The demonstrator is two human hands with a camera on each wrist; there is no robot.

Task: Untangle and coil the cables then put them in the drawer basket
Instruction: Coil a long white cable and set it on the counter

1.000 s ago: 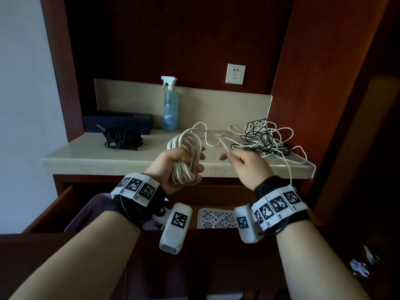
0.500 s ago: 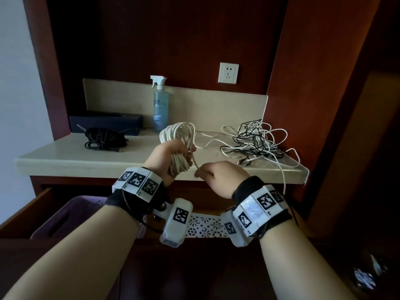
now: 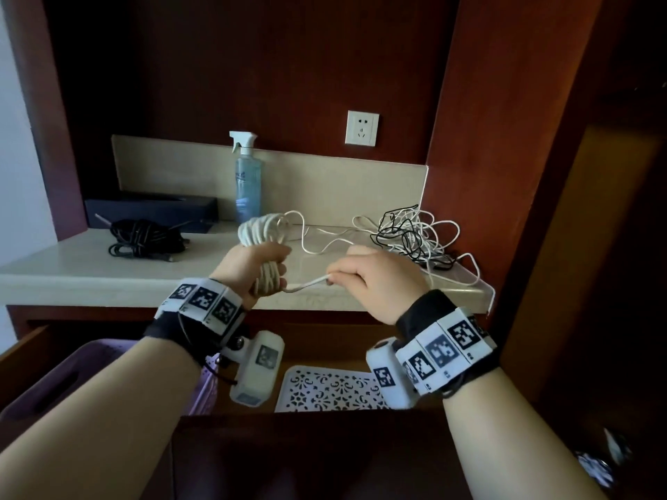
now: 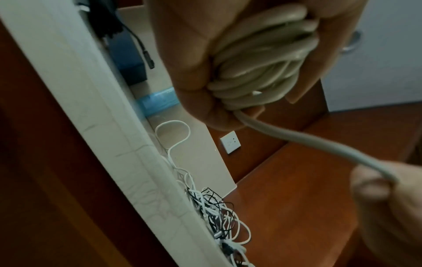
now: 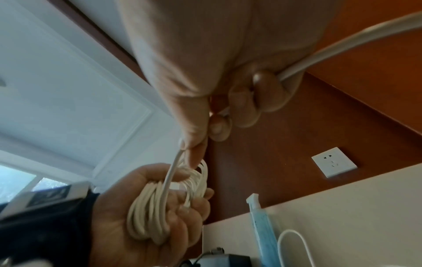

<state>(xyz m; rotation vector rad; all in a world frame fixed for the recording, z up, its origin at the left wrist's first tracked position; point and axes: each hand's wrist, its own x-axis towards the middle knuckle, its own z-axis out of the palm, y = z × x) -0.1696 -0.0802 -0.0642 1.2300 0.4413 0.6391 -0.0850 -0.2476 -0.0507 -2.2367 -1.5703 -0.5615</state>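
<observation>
Across the middle of the head frame sits the countertop [image 3: 90,272], and the view has slid left and dipped versus a second ago, so more of the open drawer now shows along the bottom. Lower left, the purple drawer basket [image 3: 54,377] is plainer than before; a white perforated tray [image 3: 325,387] lies beside it at lower centre. Centre right on the counter, the tangle of white and black cables [image 3: 415,232] looks unchanged, still loose. Centre left, a black cable bundle [image 3: 144,240] lies coiled, not yet in the basket.

Centre frame, left hand [image 3: 252,272] stays clenched around the white coil [image 3: 265,229], fingers wrapped on the loops. Right hand [image 3: 371,283] has moved: half a second ago it was tucked against the coil, now it is pulled out to the right, thumb and fingers pinching the white cable's free strand [image 3: 310,283], which runs short and taut between the hands.

Judgement: another wrap is being drawn tight. The coil is well advanced, but a slack length still trails back toward the tangle, so untangling isn't finished.
</observation>
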